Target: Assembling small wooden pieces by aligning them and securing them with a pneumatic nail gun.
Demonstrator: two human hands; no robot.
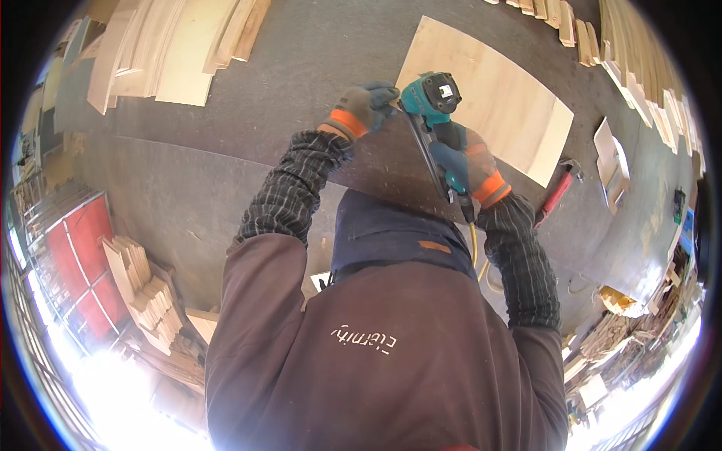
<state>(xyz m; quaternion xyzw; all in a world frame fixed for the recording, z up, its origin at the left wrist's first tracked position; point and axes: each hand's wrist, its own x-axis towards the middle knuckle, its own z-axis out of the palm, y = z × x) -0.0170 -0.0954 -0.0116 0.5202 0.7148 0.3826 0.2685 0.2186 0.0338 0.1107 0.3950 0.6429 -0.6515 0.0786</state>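
Note:
In my right hand (475,161) is a teal and black nail gun (429,98), its long dark magazine slanting back toward my body. My fingers wrap round its handle, and a yellow air hose (473,244) runs from the handle's end. Gloved in grey with an orange cuff, my left hand (362,107) is closed beside the tool's head. Its fingertips are pressed together; whatever lies between them is too small to make out. A pale plywood panel (500,98) lies flat on the dark worktable (301,52), beyond and to the right of the tool.
A hammer with a red handle (554,199) lies right of the panel. Stacked boards (177,49) sit at the far left, and wooden strips (639,68) at the far right. Cut wood pieces (147,297) are piled at the lower left beside a red panel (86,263).

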